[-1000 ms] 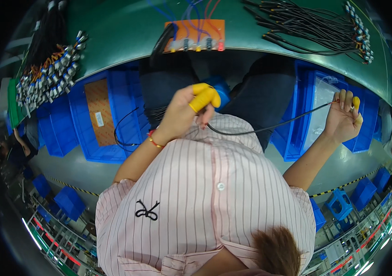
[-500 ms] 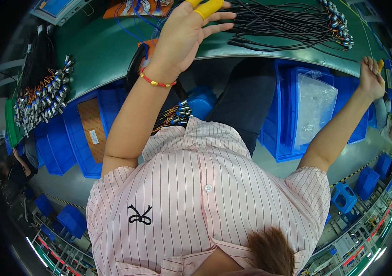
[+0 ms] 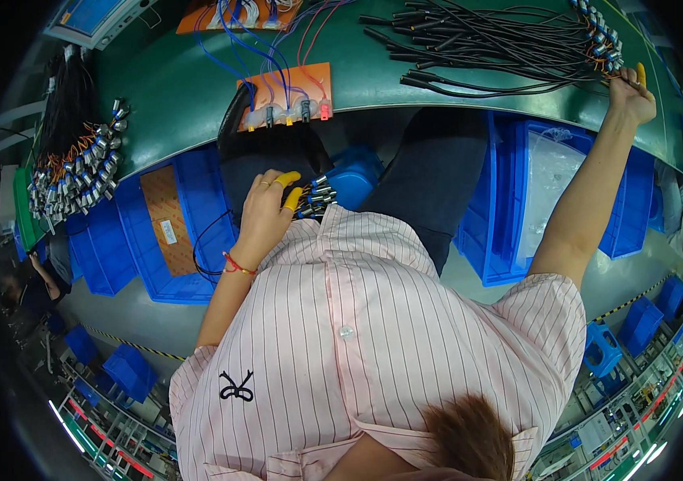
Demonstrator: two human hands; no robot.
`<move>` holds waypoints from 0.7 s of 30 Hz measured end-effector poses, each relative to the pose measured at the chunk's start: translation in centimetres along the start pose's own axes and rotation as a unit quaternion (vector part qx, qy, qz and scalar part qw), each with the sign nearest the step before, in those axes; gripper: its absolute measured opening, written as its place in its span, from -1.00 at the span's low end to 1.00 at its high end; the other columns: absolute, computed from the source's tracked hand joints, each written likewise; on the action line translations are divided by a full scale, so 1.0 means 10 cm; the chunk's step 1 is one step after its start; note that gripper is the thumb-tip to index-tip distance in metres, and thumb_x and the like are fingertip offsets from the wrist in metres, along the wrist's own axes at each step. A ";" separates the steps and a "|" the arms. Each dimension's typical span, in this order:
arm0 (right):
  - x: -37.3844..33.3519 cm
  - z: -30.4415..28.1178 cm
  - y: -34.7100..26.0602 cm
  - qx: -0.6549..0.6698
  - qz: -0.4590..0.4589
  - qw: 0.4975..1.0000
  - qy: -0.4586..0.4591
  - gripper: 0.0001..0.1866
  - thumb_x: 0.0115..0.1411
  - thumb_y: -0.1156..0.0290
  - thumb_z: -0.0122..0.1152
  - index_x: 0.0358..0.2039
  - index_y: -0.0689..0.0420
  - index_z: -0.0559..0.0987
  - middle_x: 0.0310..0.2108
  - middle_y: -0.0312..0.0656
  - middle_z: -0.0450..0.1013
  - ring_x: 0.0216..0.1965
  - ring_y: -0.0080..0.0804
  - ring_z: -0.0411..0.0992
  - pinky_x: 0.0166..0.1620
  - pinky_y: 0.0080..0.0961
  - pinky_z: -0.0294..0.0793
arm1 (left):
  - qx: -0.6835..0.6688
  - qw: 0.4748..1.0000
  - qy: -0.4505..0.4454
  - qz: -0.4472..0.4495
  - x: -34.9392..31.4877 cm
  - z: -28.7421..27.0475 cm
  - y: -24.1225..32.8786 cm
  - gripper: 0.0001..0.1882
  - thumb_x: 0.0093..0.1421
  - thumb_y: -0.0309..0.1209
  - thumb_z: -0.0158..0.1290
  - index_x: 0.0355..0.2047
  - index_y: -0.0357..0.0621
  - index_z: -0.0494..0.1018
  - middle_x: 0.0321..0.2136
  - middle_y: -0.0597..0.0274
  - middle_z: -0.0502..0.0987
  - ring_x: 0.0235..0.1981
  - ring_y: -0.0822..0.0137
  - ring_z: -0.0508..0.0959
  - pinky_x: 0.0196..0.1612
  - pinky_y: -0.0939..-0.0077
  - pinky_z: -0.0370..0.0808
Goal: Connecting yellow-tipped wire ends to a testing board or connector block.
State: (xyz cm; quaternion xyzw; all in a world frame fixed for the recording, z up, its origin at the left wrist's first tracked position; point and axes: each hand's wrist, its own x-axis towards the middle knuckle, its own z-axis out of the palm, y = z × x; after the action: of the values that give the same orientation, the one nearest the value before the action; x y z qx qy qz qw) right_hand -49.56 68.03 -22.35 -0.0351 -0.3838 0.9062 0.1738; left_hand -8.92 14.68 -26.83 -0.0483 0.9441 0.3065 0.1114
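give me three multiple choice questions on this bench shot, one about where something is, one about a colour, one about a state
1. Where is the right hand?
A. in a blue bin
B. at the metal-tipped ends of the black cable bundle on the bench
C. on the shirt

2. What colour are the finger covers on the left hand?
A. yellow
B. red
C. white

3. How is the left hand placed?
A. stretched up over the green bench
B. behind the back
C. low by the lap, at a small cluster of connectors

Answers: 1 B, the arm reaches far right to the bundle's ends. 2 A, two yellow tips show. 3 C, it sits below the bench edge.
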 end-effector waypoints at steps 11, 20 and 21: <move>0.36 0.23 0.20 -0.024 -0.018 0.999 0.043 -0.54 -0.01 0.42 -0.29 -0.27 0.58 0.40 -0.59 -0.07 0.18 -0.60 -0.34 0.12 -0.45 -0.44 0.14 | 0.134 0.990 -0.043 0.001 -0.01 0.33 -0.31 -0.77 -0.05 -0.53 0.14 -0.33 -0.33 0.57 -0.22 0.07 0.49 -0.16 0.11 0.44 -0.06 0.28 0.41; -0.09 0.54 0.46 -0.712 -0.331 0.619 0.031 -0.55 0.20 0.15 -0.05 -0.01 0.09 0.58 -0.27 0.14 0.46 -0.15 -0.04 0.39 0.09 -0.22 0.28 | 0.069 0.997 -0.029 -0.022 0.00 0.32 -0.36 -0.81 -0.09 -0.56 0.14 -0.40 -0.34 0.56 -0.27 0.06 0.50 -0.19 0.08 0.45 -0.07 0.27 0.41; -0.44 0.76 0.54 -0.740 -0.368 0.562 0.028 -0.56 0.19 0.14 -0.02 -0.01 0.06 0.58 -0.25 0.11 0.47 -0.14 -0.04 0.39 0.09 -0.22 0.27 | 0.058 0.998 -0.021 -0.029 -0.04 0.30 -0.36 -0.82 -0.09 -0.57 0.13 -0.40 -0.34 0.56 -0.27 0.06 0.50 -0.19 0.08 0.46 -0.07 0.27 0.40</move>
State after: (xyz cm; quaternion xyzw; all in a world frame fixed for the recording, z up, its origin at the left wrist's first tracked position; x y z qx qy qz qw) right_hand -48.48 57.86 -21.08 -0.0322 -0.8946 0.1597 0.4161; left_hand -7.38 13.55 -31.10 -0.0631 0.9559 0.2488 0.1429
